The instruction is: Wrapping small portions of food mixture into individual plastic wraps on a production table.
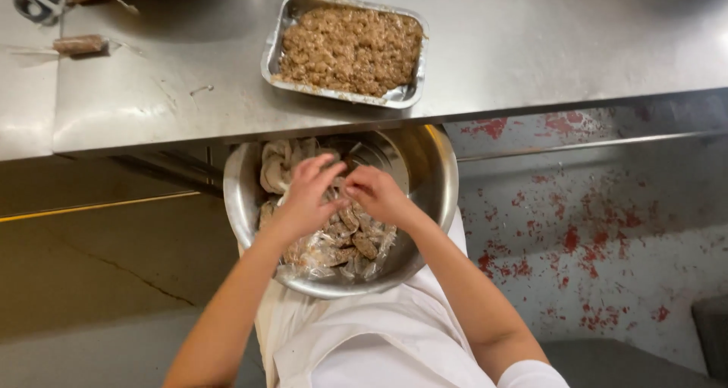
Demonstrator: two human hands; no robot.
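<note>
**Both hands meet over the bowl, below the surface edge**

The steel surface (531, 47) runs across the top, carrying a foil tray (402, 96) of brown crumbly mix. Just under its front edge, on the person's lap, sits a round metal bowl (440, 183), partly tucked beneath the overhang. Inside it lie small wrapped brown pieces (356, 240) in clear film, heaped toward the near side, directly under the hands. The left hand (303, 202) and right hand (375, 194) come together at the bowl's middle, fingertips touching; each grip is pinched shut on what looks like one small piece between them, though the piece itself is hidden. Both hands are equally near the heap; the tray lies straight ahead, above and well apart
</note>
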